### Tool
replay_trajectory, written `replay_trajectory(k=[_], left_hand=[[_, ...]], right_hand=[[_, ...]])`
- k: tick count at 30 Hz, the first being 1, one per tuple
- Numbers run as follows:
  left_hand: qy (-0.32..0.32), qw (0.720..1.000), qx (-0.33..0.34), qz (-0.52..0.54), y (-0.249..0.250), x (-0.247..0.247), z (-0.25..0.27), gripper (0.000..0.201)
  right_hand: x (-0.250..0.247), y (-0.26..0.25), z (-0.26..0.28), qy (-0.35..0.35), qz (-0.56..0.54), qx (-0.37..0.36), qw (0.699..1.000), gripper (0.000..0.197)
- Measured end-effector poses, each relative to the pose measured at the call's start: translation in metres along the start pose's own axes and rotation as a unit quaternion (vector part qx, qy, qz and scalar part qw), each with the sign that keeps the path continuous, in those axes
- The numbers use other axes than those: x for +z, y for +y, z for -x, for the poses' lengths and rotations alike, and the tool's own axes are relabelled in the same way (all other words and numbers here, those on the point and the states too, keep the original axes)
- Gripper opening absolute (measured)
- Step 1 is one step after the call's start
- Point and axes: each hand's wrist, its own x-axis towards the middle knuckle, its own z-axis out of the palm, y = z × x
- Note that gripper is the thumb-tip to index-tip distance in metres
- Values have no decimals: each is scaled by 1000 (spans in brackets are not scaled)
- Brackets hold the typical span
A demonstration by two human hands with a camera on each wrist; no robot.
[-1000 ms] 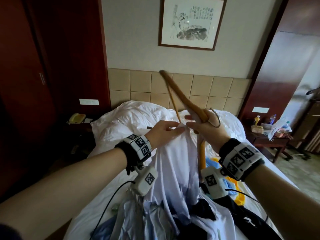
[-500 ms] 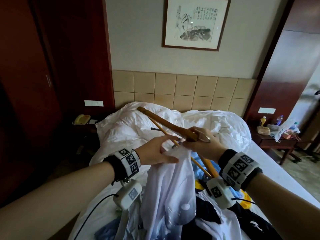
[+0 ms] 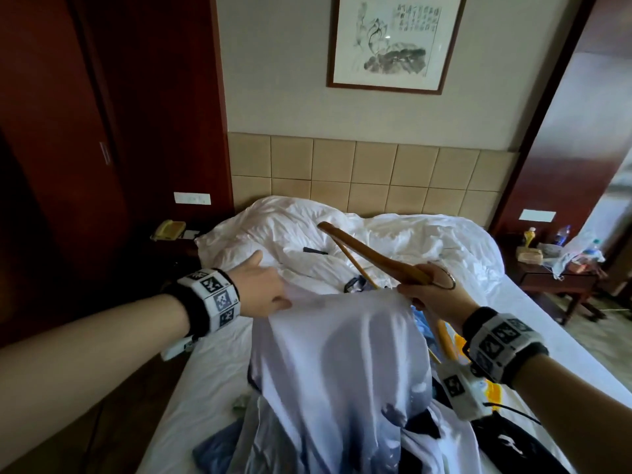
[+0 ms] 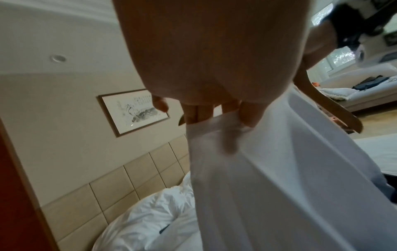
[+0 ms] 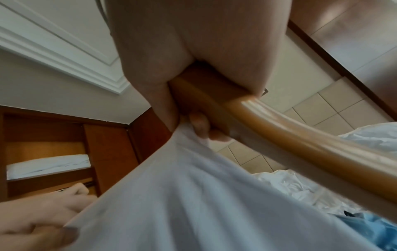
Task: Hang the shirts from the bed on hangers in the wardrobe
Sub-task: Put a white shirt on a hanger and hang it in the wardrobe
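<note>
A white shirt [image 3: 342,340] is stretched between my two hands above the bed, its lower part hanging onto a heap of clothes. My left hand [image 3: 263,289] grips its left edge; in the left wrist view the fingers [image 4: 249,113] curl into the fabric [image 4: 279,178]. My right hand [image 3: 427,295] holds the middle of a wooden hanger [image 3: 376,256] together with the shirt's right edge. The hanger's metal hook [image 3: 448,285] sticks out past that hand. In the right wrist view the hanger [image 5: 279,129] runs rightward above the shirt [image 5: 193,195].
More clothes [image 3: 444,439] lie piled on the bed [image 3: 205,388], with a crumpled white duvet [image 3: 427,241] near the headboard. A nightstand [image 3: 554,275] with bottles stands at the right. Dark red wardrobe doors [image 3: 68,165] are at the left; the right wrist view shows an open shelf [image 5: 49,163].
My hands moved apart, spreading the shirt wide. The hanger swung down from pointing up to lying low over the bed.
</note>
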Motion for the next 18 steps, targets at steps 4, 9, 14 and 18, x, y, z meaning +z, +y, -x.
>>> replay_trajectory(k=[4, 9, 14, 18], left_hand=[[3, 1000, 7, 0, 10, -30, -2, 42], [-12, 999, 24, -20, 19, -53, -10, 45], [-1, 997, 40, -72, 21, -57, -20, 50], [36, 988, 65, -139, 23, -56, -17, 52]], right_hand=[[-1, 2, 5, -10, -48, -10, 999, 18], [-11, -37, 19, 55, -125, -78, 988, 10], [-19, -94, 30, 58, -337, -146, 928, 11], [-5, -120, 36, 12, -411, -184, 893, 4]])
